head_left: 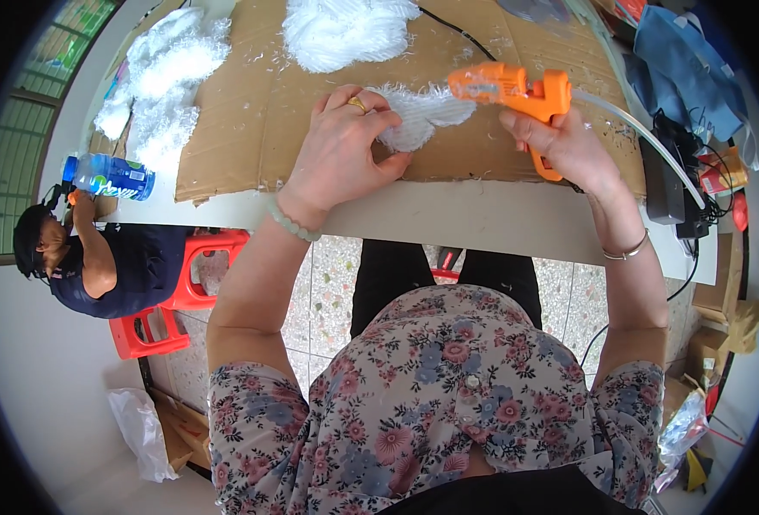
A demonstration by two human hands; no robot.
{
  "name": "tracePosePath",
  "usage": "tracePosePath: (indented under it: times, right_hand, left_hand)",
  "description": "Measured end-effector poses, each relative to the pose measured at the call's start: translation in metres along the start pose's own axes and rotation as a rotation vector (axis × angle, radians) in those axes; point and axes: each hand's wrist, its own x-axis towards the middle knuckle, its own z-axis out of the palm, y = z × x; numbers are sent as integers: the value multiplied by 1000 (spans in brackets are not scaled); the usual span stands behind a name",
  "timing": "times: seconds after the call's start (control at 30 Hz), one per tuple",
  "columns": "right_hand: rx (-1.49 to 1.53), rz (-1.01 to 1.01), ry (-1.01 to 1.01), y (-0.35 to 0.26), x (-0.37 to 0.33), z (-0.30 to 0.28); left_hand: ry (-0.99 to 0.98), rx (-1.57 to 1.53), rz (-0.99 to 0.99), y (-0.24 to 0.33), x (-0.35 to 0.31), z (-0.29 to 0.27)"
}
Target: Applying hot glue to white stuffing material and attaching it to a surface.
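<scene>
My right hand (568, 144) is closed around the grip of an orange hot glue gun (508, 84), whose nozzle points left over a white fluffy piece (427, 112). A long translucent glue stick (646, 129) runs from the gun's back toward the table's right side. My left hand (349, 142), with a ring and a beaded bracelet, has curled fingers and its thumb at the left end of the fluffy piece, which lies on brown cardboard (251, 129). The fingers partly hide that end.
White fluffy heaps (345, 30) (169, 69) lie at the far middle and left. A blue-labelled bottle (109, 176) lies at the left edge. Black cables and a power adapter (664, 202) sit at right. Another person (118, 266) sits on a red stool (203, 266) at left.
</scene>
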Motion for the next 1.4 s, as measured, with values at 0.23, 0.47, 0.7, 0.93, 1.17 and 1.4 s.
tracePosePath:
  times: [0.23,0.47,0.7,0.93,1.17,1.4]
  right_hand:
    - [616,28,149,3,34,19]
    - [733,6,136,12,65,51]
    - [700,1,98,20,69,60]
    - [635,-55,67,27,72,67]
    - [610,-7,35,23,69,64]
    - [638,-10,25,24,71,65]
  left_hand:
    - [146,46,45,15,3,3]
    - [86,165,158,24,3,11]
    - [106,240,190,20,9,17]
    - [79,159,-90,4,7,22]
    - [166,72,-53,16,9,17]
    - [83,310,170,25,14,22]
